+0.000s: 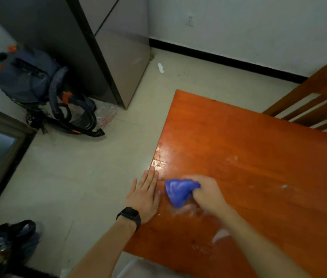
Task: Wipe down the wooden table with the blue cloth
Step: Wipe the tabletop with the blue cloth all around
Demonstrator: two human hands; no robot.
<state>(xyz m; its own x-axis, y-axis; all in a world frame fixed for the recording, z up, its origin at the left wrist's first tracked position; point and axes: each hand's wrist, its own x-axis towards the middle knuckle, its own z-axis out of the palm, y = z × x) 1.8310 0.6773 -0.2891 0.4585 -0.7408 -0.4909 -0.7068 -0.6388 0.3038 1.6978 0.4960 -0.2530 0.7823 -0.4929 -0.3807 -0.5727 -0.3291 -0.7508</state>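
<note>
The reddish wooden table (249, 157) fills the right half of the view. A bunched blue cloth (177, 191) lies on it near the left edge, gripped by my right hand (206, 192), whose fingers curl around it from the right. My left hand (145, 193) lies flat with straight fingers along the table's left edge, just left of the cloth; a black watch is on that wrist. Pale smears and white specks show on the tabletop to the right of the cloth and near my right forearm.
A wooden chair (315, 103) stands at the table's far right side. On the tiled floor to the left sit a grey vacuum with hose (34, 81), a tall grey cabinet (102, 53) and a dark bag (8, 243) at the lower left.
</note>
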